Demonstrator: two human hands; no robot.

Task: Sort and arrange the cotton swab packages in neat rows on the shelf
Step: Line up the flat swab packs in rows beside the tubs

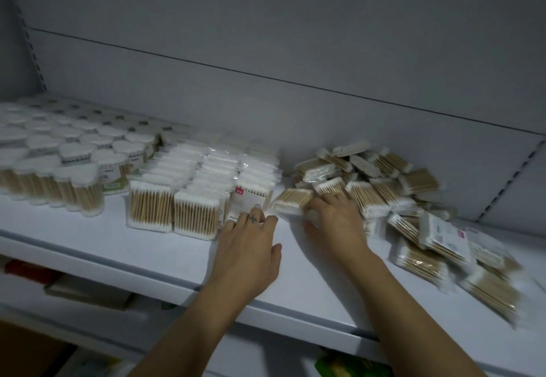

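tubs (74, 158) left, rows (204, 187) centre, loose packages (413, 217) right — on shelf (147, 252)

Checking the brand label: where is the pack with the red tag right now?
Head view, centre: the red-tagged pack fronts the rightmost neat row, just beyond the left hand, left of the loose pile.

Left hand (251, 240): extended forward, palm down, fingers held straight and spread.
Right hand (332, 220): palm down, fingers curled round a cotton swab package (291, 201).
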